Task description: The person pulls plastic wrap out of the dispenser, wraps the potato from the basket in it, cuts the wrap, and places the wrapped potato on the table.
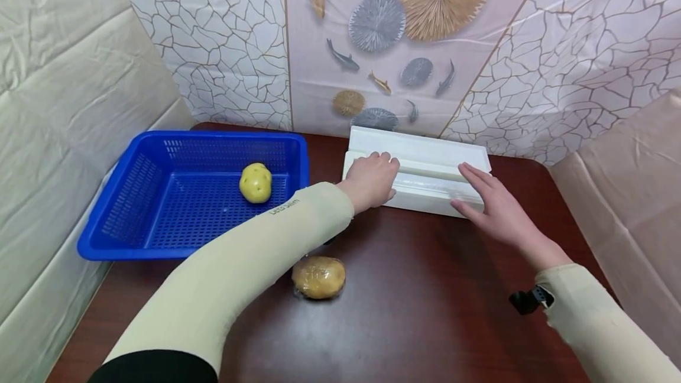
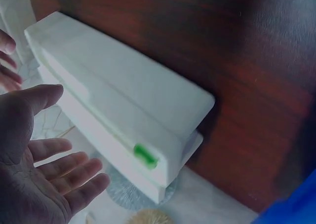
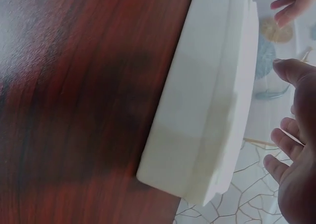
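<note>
A long white box (image 1: pixel 425 201) that looks like a cling film dispenser stands toward the back of the table, its lid (image 1: pixel 420 142) raised behind it. My left hand (image 1: pixel 372 179) is over its left end, and in the left wrist view the palm faces the box with loosely bent fingers (image 2: pixel 81 172). Over the right end hovers my right hand (image 1: pixel 500 211), thumb and fingers spread; the right wrist view shows it with nothing in its grasp. A potato (image 1: pixel 319 277) wrapped in clear film lies on the table near my left forearm.
At the left sits a blue perforated basket (image 1: pixel 197 253) with a yellow potato (image 1: pixel 256 182) inside. A green tab (image 2: pixel 145 156) shows on the box's end. Patterned cloth (image 1: pixel 229 46) hangs behind the dark wooden table (image 1: pixel 415 312), and plain cloth closes both sides.
</note>
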A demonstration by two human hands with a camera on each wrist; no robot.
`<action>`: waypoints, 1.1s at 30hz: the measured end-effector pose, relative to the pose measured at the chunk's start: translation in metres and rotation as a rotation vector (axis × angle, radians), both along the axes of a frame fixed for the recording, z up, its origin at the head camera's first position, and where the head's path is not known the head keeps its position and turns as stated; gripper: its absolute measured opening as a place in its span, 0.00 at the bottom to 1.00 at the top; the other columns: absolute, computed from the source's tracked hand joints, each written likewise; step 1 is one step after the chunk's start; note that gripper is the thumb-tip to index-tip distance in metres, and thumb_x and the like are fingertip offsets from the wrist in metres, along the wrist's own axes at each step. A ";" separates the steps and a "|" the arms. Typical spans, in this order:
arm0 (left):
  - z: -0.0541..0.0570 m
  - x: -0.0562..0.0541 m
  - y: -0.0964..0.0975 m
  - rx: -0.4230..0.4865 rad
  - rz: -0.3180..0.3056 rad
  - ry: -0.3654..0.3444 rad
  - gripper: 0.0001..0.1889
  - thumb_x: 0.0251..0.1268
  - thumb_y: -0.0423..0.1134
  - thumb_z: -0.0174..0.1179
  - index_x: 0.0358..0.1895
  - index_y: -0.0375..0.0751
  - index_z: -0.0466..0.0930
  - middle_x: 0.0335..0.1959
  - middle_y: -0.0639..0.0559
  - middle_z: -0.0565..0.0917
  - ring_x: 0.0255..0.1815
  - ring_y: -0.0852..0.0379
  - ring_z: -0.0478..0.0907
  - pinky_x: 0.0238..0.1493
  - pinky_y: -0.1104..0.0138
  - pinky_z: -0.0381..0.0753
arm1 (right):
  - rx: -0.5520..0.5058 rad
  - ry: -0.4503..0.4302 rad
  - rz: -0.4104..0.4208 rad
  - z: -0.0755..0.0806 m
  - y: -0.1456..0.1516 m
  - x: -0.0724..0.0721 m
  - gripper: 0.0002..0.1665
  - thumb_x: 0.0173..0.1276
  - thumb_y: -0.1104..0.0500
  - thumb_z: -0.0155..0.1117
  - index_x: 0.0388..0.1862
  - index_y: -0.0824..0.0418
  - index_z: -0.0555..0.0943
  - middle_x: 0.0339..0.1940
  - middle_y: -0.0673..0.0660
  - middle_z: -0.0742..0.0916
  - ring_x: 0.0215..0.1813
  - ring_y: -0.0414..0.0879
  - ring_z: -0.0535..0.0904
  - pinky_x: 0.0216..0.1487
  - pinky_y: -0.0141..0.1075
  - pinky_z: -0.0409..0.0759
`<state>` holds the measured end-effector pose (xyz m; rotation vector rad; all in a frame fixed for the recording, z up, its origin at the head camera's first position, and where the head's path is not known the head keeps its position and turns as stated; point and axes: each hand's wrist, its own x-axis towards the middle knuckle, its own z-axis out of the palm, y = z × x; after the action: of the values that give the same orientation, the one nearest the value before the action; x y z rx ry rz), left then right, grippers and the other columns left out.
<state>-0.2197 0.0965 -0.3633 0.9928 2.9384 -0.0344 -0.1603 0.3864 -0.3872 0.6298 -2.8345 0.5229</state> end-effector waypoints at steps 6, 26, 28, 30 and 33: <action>-0.015 0.003 0.003 -0.025 -0.004 0.014 0.22 0.79 0.49 0.62 0.67 0.42 0.80 0.57 0.48 0.83 0.60 0.50 0.81 0.52 0.60 0.87 | 0.047 0.021 -0.001 -0.014 0.006 -0.003 0.47 0.68 0.58 0.78 0.81 0.68 0.68 0.79 0.71 0.73 0.75 0.72 0.68 0.68 0.68 0.69; -0.017 0.008 0.009 -0.087 0.037 0.034 0.17 0.84 0.34 0.51 0.57 0.51 0.90 0.55 0.50 0.88 0.54 0.51 0.84 0.48 0.57 0.89 | 0.143 0.110 -0.009 -0.038 0.019 -0.001 0.40 0.62 0.60 0.81 0.71 0.68 0.77 0.63 0.71 0.81 0.63 0.71 0.78 0.57 0.67 0.77; -0.017 0.008 0.009 -0.093 0.047 0.025 0.17 0.83 0.34 0.52 0.57 0.52 0.91 0.55 0.51 0.88 0.54 0.51 0.84 0.46 0.57 0.89 | 0.145 0.109 -0.013 -0.039 0.019 0.000 0.39 0.62 0.60 0.81 0.71 0.68 0.77 0.62 0.72 0.82 0.62 0.71 0.78 0.56 0.67 0.78; -0.017 0.008 0.009 -0.094 0.050 0.012 0.16 0.83 0.34 0.53 0.56 0.52 0.91 0.55 0.52 0.89 0.54 0.52 0.84 0.45 0.56 0.89 | 0.145 0.111 -0.012 -0.039 0.019 0.000 0.39 0.62 0.60 0.81 0.70 0.68 0.78 0.61 0.72 0.82 0.62 0.70 0.78 0.56 0.66 0.78; -0.017 0.006 0.009 -0.090 0.040 0.012 0.16 0.83 0.33 0.53 0.55 0.52 0.91 0.54 0.53 0.89 0.53 0.52 0.85 0.44 0.57 0.90 | 0.145 0.120 -0.002 -0.040 0.020 0.000 0.37 0.62 0.61 0.81 0.69 0.68 0.79 0.59 0.72 0.83 0.61 0.70 0.79 0.55 0.66 0.79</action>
<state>-0.2137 0.1060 -0.3806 0.9242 2.9373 -0.1704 -0.1604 0.4059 -0.4276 0.6607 -2.7762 0.2709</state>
